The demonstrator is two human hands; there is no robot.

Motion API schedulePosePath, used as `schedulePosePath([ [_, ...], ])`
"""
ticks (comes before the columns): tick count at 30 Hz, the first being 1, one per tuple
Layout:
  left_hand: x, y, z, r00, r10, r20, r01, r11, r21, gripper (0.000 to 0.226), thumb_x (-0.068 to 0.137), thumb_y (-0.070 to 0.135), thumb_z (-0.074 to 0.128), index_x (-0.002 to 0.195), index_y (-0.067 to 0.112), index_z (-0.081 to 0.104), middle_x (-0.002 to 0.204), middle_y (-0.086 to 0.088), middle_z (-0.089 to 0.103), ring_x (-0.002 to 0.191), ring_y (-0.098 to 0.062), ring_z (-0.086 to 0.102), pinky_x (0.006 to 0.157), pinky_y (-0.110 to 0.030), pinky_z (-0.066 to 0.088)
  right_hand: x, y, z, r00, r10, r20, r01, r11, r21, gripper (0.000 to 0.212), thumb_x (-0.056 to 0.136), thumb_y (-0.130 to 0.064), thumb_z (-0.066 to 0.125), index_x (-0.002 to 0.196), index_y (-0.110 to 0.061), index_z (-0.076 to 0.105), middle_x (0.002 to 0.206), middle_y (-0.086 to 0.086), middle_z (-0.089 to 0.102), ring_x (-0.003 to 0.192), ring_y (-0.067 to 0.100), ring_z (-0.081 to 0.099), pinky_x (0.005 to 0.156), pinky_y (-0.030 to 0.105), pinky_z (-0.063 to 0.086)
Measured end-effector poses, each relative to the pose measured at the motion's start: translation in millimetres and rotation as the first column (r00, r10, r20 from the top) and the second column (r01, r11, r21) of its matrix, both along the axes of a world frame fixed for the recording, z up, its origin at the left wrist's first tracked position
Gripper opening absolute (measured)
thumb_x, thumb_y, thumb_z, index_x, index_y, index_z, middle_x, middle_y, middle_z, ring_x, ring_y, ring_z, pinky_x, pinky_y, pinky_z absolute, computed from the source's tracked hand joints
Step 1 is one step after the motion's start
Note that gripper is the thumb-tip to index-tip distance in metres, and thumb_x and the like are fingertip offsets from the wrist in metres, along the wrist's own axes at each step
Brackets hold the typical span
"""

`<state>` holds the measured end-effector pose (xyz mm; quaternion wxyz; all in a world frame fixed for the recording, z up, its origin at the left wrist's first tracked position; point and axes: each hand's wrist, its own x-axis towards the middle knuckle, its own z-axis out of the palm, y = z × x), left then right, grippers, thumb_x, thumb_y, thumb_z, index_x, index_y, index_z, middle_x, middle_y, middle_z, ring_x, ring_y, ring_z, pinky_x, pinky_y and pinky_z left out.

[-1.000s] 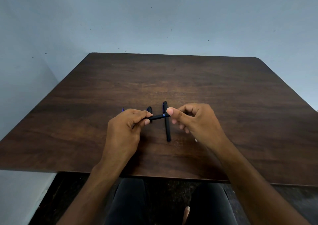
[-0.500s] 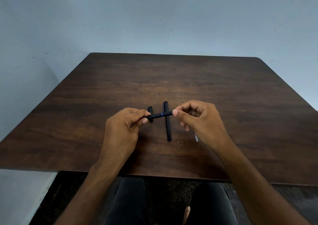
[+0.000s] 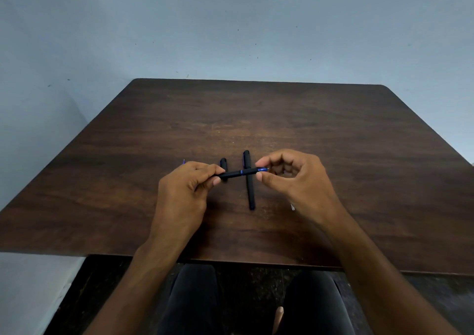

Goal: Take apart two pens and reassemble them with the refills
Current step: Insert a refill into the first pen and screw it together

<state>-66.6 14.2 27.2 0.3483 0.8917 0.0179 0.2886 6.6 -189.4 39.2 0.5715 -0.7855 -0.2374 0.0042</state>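
Fingers (image 3: pixel 205 178) of the left hand (image 3: pixel 184 193) curl round the rear end of a black pen (image 3: pixel 239 173) and pinch it between thumb and forefinger, holding it level above the counter (image 3: pixel 359 155) with its tip pointing to the person's right. This pen has no cap on; a thin blue ring shows partway along the barrel, and a blue grip section with a fine point sticks out at the right end. The right hand (image 3: pixel 295 178) sits just beside that point, its forefinger arched above and its thumb below, the other fingers loosely curled; whether forefinger or thumb actually touches the tip cannot be made out, and it grips nothing that can be seen.

Under the held pen, a second black pen (image 3: pixel 249 188) lies flat on the counter, running away from the person, capped end farthest. To its left a short black cap (image 3: pixel 223 164) rests on the wood, its near end hidden behind the held pen. A small blue sliver (image 3: pixel 184 161) pokes out past the left knuckles, and a pale thin piece (image 3: pixel 293 207) shows below the right wrist; both are mostly covered and cannot be identified.

Both forearms reach in from the bottom edge, wrists raised over the counter's near half.
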Motion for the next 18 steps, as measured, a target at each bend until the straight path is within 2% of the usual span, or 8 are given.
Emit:
schedulePosePath([
  [3, -0.6, -0.7, 0.5, 1.000, -0.004, 0.006, 0.004, 1.000, 0.012, 0.022, 0.086, 0.002, 0.072, 0.104, 0.013, 0.077, 0.096, 0.011, 0.069, 0.093, 0.019, 0.056, 0.084, 0.001, 0.038, -1.4, 0.4, 0.4, 1.000, -0.026, 0.002, 0.026, 1.000, -0.004, 0.010, 0.085, -0.015, 0.080, 0.095, -0.019, 0.077, 0.084, -0.004, 0.076, 0.077, 0.010, 0.071, 0.073, 0.022, 0.058],
  [6, -1.3, -0.4, 0.3, 1.000, -0.003, 0.015, 0.003, 1.000, 0.002, 0.022, 0.086, 0.003, 0.071, 0.104, 0.014, 0.077, 0.096, 0.011, 0.069, 0.094, 0.018, 0.057, 0.084, 0.001, 0.038, -1.9, 0.8, 0.8, 0.999, -0.041, 0.033, 0.043, 0.997, -0.058, 0.003, 0.088, -0.026, 0.077, 0.088, -0.023, 0.076, 0.076, -0.008, 0.073, 0.069, 0.004, 0.066, 0.066, 0.018, 0.055],
  [9, -2.1, -1.1, -0.9, 1.000, -0.004, 0.019, 0.004, 1.000, -0.007, 0.022, 0.086, 0.003, 0.072, 0.104, 0.015, 0.077, 0.096, 0.012, 0.069, 0.094, 0.016, 0.058, 0.084, 0.000, 0.039, -2.1, 3.5, 2.0, 0.994, -0.064, 0.093, 0.074, 0.991, -0.111, 0.020, 0.091, -0.037, 0.071, 0.076, -0.025, 0.070, 0.065, -0.008, 0.066, 0.059, 0.001, 0.057, 0.058, 0.016, 0.048],
  [10, -2.0, -1.4, -1.2, 1.000, -0.005, 0.021, 0.005, 1.000, -0.009, 0.022, 0.086, 0.003, 0.072, 0.104, 0.015, 0.077, 0.096, 0.011, 0.069, 0.094, 0.016, 0.058, 0.084, 0.000, 0.039, -2.2, 4.6, 2.0, 0.991, -0.067, 0.114, 0.082, 0.988, -0.127, 0.025, 0.093, -0.039, 0.069, 0.072, -0.024, 0.068, 0.063, -0.006, 0.065, 0.057, 0.003, 0.056, 0.056, 0.018, 0.048],
  [13, -2.1, -1.4, -2.1, 1.000, -0.006, 0.018, 0.006, 1.000, -0.004, 0.022, 0.086, 0.004, 0.072, 0.104, 0.016, 0.077, 0.097, 0.012, 0.070, 0.095, 0.014, 0.059, 0.083, 0.000, 0.039, -1.2, 7.0, 1.1, 0.987, -0.088, 0.131, 0.110, 0.979, -0.170, 0.036, 0.095, -0.045, 0.064, 0.068, -0.022, 0.070, 0.063, 0.003, 0.069, 0.060, 0.020, 0.065, 0.060, 0.037, 0.056],
  [14, -2.1, -1.0, -2.2, 1.000, -0.005, 0.014, 0.005, 1.000, -0.007, 0.023, 0.086, 0.004, 0.072, 0.104, 0.016, 0.077, 0.097, 0.012, 0.070, 0.095, 0.013, 0.060, 0.083, 0.000, 0.039, -0.8, 6.8, 1.1, 0.988, -0.091, 0.128, 0.113, 0.978, -0.177, 0.036, 0.094, -0.048, 0.063, 0.068, -0.024, 0.071, 0.064, 0.004, 0.071, 0.062, 0.021, 0.067, 0.062, 0.039, 0.057],
  [16, -1.6, 0.4, -2.1, 1.000, -0.001, 0.010, 0.001, 1.000, -0.016, 0.023, 0.086, 0.003, 0.072, 0.105, 0.015, 0.077, 0.098, 0.010, 0.071, 0.094, 0.010, 0.061, 0.084, 0.000, 0.040, 0.7, 4.5, 0.8, 0.989, -0.079, 0.123, 0.098, 0.982, -0.159, 0.026, 0.090, -0.052, 0.065, 0.078, -0.030, 0.072, 0.072, -0.005, 0.073, 0.069, 0.010, 0.068, 0.064, 0.025, 0.057],
  [18, -1.0, 2.1, -2.0, 1.000, 0.003, 0.015, -0.002, 1.000, -0.023, 0.023, 0.085, 0.002, 0.072, 0.104, 0.013, 0.078, 0.097, 0.007, 0.072, 0.092, 0.009, 0.062, 0.085, -0.001, 0.040, 1.2, 1.1, 0.7, 0.996, -0.038, 0.076, 0.044, 0.997, -0.070, 0.017, 0.086, -0.040, 0.075, 0.098, -0.027, 0.074, 0.085, -0.007, 0.073, 0.080, 0.006, 0.068, 0.072, 0.018, 0.055],
])
